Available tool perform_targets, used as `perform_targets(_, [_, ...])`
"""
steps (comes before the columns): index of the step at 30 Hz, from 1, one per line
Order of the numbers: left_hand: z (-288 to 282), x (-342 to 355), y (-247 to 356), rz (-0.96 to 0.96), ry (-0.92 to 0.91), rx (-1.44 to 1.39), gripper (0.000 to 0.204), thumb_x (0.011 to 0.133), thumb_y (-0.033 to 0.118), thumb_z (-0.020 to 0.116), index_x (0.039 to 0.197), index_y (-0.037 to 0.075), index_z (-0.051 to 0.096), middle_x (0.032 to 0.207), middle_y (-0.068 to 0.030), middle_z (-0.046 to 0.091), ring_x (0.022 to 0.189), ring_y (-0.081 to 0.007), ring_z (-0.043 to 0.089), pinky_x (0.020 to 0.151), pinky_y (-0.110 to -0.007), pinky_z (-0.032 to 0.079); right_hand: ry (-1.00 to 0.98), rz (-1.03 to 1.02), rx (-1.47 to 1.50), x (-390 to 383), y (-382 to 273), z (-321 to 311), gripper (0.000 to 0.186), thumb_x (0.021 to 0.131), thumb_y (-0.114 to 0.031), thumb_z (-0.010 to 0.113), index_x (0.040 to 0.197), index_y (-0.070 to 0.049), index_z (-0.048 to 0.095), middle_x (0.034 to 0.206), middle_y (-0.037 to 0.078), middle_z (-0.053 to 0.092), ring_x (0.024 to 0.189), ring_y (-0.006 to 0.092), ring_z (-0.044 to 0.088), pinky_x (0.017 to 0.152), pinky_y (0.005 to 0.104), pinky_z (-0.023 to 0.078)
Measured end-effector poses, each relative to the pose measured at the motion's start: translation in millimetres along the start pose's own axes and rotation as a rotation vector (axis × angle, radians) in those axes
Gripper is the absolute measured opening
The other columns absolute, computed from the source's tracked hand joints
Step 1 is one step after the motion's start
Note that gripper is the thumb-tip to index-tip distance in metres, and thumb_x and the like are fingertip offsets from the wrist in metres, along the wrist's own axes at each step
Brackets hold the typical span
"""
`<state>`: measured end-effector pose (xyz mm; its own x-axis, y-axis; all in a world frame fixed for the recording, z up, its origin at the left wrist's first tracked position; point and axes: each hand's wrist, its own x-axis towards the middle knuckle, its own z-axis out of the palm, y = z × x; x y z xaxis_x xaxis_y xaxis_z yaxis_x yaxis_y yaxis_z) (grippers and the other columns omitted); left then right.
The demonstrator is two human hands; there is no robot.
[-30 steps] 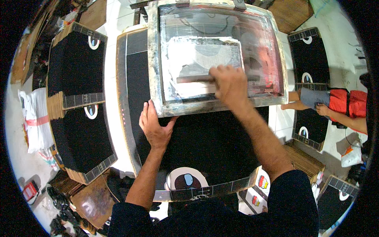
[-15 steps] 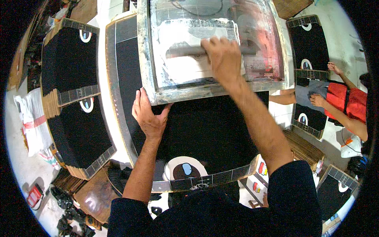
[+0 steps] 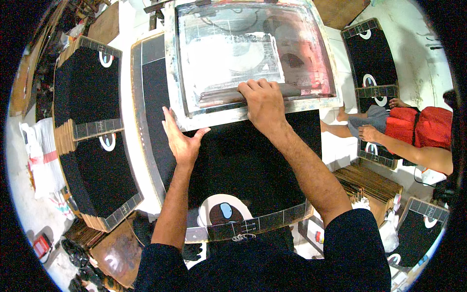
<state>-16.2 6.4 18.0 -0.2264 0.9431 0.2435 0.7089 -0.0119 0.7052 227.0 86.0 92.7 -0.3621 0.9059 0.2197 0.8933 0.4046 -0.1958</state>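
Observation:
A screen-printing frame (image 3: 214, 118) with a pale, ink-stained wooden border lies over the far part of a black fabric panel (image 3: 248, 165) on a board. Inside it, my right hand (image 3: 265, 104) is closed round a dark squeegee (image 3: 219, 95), which rests on the mesh along the near border. White ink (image 3: 202, 53) covers the left half of the mesh; red stains mark its right side. At the frame's near left corner is my left hand (image 3: 182, 143), fingers spread and thumb out, holding nothing. A printed white, dark and blue eye (image 3: 225, 210) shows at the panel's near end.
Boards with black printed panels (image 3: 92, 165) stand stacked on the left, more (image 3: 372, 58) on the right. At the right, another person (image 3: 404, 126) sits by those panels. A stack of brown boards (image 3: 372, 182) stands near right, a white bundle (image 3: 41, 158) far left.
My right hand has drawn the squeegee toward me, from mid-mesh to the near border. My left fingers have lifted apart from the frame's corner. The other person's hands have shifted.

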Motion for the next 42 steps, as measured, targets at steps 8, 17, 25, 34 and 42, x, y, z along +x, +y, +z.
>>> perform_targets(8, [7.8, -7.3, -6.4, 0.101, 0.144, -0.112, 0.105, 0.070, 0.032, 0.095, 0.151, -0.008, 0.043, 0.155, -0.0261, 0.048, 0.143, -0.0416, 0.048, 0.119, -0.051, 0.038, 0.125, 0.058, 0.094, -12.1, -1.0, -4.0, 0.034, 0.078, 0.000, 0.072, 0.108, -0.014, 0.074, 0.110, 0.003, 0.070, 0.111, 0.0240, 0.062, 0.098, 0.0445, 0.041])
perform_targets(17, [11.6, -12.2, -13.0, 0.160, 0.174, -0.075, 0.109, 0.070, 0.019, 0.097, 0.156, -0.004, 0.037, 0.157, -0.0242, 0.047, 0.140, -0.0338, 0.052, 0.115, -0.042, 0.043, -0.054, 0.052, -0.029, 29.4, 11.3, -17.7, 0.022, 0.084, -0.013, 0.070, 0.105, -0.016, 0.072, 0.099, 0.006, 0.071, 0.097, 0.0282, 0.066, 0.091, 0.0459, 0.046])
perform_targets(25, [13.5, -13.4, -13.9, 0.154, 0.189, -0.081, 0.110, 0.068, 0.023, 0.098, 0.156, -0.006, 0.037, 0.156, -0.0267, 0.047, 0.140, -0.0369, 0.052, 0.115, -0.043, 0.043, -0.184, -0.014, 0.105, 31.9, 15.3, -43.5, 0.032, 0.076, -0.010, 0.078, 0.106, -0.011, 0.070, 0.097, 0.009, 0.072, 0.095, 0.0321, 0.068, 0.085, 0.0500, 0.048])
perform_targets(34, [11.9, -13.4, -12.0, 0.126, 0.157, -0.130, 0.105, 0.070, 0.020, 0.096, 0.154, -0.005, 0.039, 0.154, -0.0349, 0.044, 0.141, -0.0471, 0.047, 0.117, -0.051, 0.041, -0.113, -0.047, 0.124, 81.3, 49.3, -4.9, 0.038, 0.075, -0.021, 0.084, 0.110, -0.013, 0.072, 0.097, 0.011, 0.073, 0.094, 0.0349, 0.070, 0.081, 0.0524, 0.050])
perform_targets(42, [12.3, -12.9, -12.1, 0.138, 0.162, -0.148, 0.104, 0.072, 0.024, 0.095, 0.154, -0.005, 0.038, 0.153, -0.0361, 0.043, 0.140, -0.0488, 0.048, 0.115, -0.053, 0.042, -0.195, -0.005, 0.040, 205.7, 101.0, 21.8, 0.056, 0.076, -0.034, 0.087, 0.126, -0.014, 0.071, 0.115, 0.016, 0.075, 0.108, 0.0376, 0.071, 0.093, 0.0490, 0.055])
